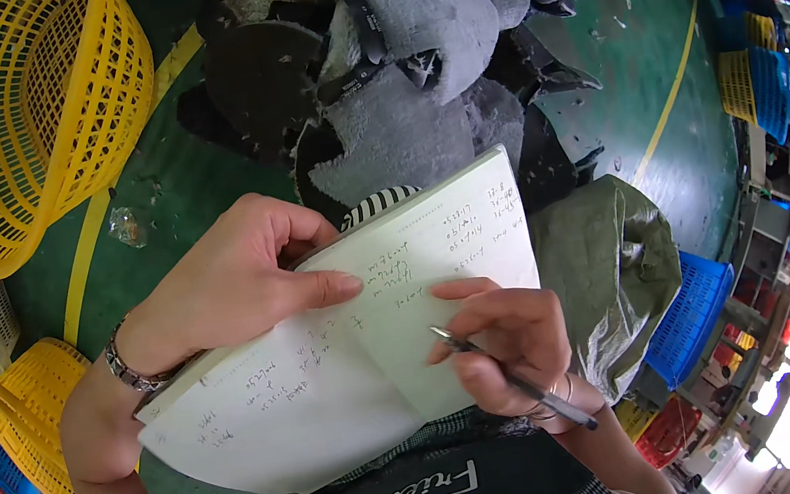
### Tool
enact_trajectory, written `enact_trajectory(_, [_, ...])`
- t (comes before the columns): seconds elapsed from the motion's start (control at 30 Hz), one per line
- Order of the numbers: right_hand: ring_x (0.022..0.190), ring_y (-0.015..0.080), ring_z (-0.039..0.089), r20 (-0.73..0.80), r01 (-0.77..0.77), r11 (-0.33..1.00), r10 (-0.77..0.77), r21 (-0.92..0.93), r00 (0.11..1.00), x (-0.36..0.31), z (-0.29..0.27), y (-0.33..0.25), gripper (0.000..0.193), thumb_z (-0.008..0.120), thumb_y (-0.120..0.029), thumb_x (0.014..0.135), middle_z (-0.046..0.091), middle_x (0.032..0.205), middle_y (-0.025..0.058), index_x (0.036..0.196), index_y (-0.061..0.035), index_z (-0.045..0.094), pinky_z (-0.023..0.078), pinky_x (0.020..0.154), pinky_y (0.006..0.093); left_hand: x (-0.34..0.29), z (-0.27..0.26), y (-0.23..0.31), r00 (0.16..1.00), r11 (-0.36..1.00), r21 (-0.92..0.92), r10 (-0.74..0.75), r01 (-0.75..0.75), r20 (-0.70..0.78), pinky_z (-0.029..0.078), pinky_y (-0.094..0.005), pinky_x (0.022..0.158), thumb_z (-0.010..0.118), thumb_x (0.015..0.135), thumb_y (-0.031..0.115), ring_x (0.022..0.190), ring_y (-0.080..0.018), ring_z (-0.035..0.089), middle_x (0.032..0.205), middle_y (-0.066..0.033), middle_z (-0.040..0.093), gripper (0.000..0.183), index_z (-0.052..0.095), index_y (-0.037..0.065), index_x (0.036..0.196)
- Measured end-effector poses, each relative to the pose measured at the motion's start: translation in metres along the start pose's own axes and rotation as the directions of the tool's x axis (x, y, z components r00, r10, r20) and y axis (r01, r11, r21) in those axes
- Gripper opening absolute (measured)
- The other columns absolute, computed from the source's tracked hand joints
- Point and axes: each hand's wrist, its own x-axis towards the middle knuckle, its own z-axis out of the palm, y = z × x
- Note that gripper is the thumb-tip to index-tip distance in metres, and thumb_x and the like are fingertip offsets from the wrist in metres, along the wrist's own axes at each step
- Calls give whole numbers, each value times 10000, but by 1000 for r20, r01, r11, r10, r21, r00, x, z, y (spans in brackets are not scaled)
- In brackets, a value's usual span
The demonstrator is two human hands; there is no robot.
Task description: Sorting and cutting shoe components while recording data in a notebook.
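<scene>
Left hand pinches the open notebook at its far edge, thumb on top, right hand grips a pen, and that notebook, up above the green floor, looks light and floppy, best held near its fold.

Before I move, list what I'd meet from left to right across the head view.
Large yellow basket at upper left → left hand holding the open notebook → right hand holding the pen → olive-green sack → blue basket beside the sack.
</scene>
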Motion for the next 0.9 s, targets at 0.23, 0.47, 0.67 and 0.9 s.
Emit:
enact_trajectory(0.23, [506,204,527,80,86,980,-73,-181,994,10,1,-1,196,703,72,655,558,592,62,745,-6,547,476,558,305,-4,-1,-1,1000,1000,16,10,-10,-14,436,-189,600,696,767,80,670,-42,561,749,-21,637,190,642,-56,888])
enact_trajectory(0.47, [508,190,520,59,62,972,-50,-227,997,6,5,2,128,599,89,738,559,602,75,737,2,505,495,626,353,-6,-1,-7,998,998,34,60,-59,-17,428,-214,572,655,784,114,622,-42,531,710,-22,629,181,655,-43,876])
enact_trajectory(0.67, [505,180,527,84,107,972,-91,-211,992,8,5,1,120,604,77,744,574,605,78,728,-1,514,500,640,356,-7,0,-6,997,997,34,70,-69,-19,434,-214,580,650,784,112,628,-50,545,715,-32,636,190,655,-50,883])
enact_trajectory(0.9, [488,190,522,96,135,967,-117,-215,989,11,8,2,179,698,85,650,552,574,59,695,-6,551,487,595,305,-7,1,-6,998,998,13,63,-63,-12,438,-218,585,647,784,108,635,-51,549,724,-37,641,195,656,-53,893])
